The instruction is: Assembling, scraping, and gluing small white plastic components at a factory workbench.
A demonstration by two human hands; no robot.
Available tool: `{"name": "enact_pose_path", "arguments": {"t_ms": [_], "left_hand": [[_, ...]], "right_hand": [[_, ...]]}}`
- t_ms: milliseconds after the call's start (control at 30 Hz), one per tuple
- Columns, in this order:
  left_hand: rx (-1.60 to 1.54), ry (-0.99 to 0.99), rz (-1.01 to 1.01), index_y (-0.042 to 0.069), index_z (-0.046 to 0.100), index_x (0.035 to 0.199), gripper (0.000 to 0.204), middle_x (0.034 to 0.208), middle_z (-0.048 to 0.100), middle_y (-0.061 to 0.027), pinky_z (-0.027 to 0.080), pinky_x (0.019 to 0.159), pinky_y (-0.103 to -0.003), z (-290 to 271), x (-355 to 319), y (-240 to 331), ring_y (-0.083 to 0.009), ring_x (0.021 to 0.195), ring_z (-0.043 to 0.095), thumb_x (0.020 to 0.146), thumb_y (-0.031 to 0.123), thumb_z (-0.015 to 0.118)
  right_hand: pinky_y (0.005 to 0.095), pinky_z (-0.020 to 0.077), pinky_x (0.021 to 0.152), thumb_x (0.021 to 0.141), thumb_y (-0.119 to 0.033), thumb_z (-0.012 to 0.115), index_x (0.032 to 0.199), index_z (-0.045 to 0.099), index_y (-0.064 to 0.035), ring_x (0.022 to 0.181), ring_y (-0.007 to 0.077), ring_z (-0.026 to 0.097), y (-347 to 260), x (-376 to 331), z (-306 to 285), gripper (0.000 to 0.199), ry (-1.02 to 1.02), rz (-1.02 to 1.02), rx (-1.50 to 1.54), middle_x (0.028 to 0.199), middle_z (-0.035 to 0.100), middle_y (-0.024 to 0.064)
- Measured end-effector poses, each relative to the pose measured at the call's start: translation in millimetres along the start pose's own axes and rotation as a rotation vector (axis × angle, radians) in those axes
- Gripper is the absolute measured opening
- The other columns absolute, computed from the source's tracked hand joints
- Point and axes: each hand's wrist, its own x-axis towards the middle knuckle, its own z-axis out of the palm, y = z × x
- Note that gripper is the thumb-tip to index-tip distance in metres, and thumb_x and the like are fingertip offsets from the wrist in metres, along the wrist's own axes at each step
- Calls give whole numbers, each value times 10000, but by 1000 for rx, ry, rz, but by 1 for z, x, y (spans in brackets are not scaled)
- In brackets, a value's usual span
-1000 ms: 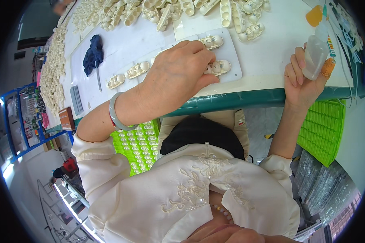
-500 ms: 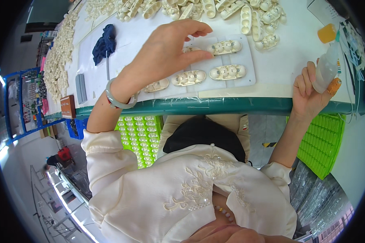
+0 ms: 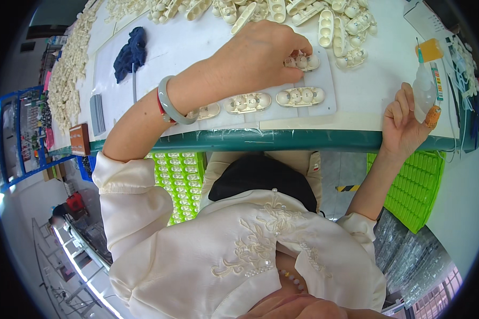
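Note:
My left hand reaches over the pale board. Its thumb and fingers close around the left end of an oblong cream pod holding small ball-shaped figures, in the far row. Nearer to me on the board lie two similar pods, a right pod and a middle pod. A third pod is partly covered by my left wrist. My right hand, at the right edge, grips a translucent squeeze bottle, its thin tip upward. An orange textured cover wraps that thumb.
Loose cream pods are heaped at the back; small cream pieces pile along the left. A dark blue cloth, grey strips and a brown block lie left. Green trays sit below the table's green edge.
My left hand has moved right, and its fingers have closed in on the far right pod. My right hand stays nearly in place with the bottle, which is now tilted more upright.

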Motion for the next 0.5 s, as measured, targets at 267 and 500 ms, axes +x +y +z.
{"name": "enact_pose_path", "arguments": {"t_ms": [267,500], "left_hand": [[-34,-87,-81,40,676,934,293,706,630,-92,495,615,-265,-9,5,1,-165,639,604,659,121,734],[-42,-102,-95,47,676,952,307,781,645,-85,499,628,-273,-8,1,-2,-161,671,602,675,149,762]], "right_hand": [[195,188,400,685,-153,753,1143,432,6,519,70,248,3,1,2,581,-4,31,23,771,323,36],[193,195,395,706,-205,752,1174,438,8,534,68,270,4,3,-1,603,-19,18,-30,761,349,38]]}}
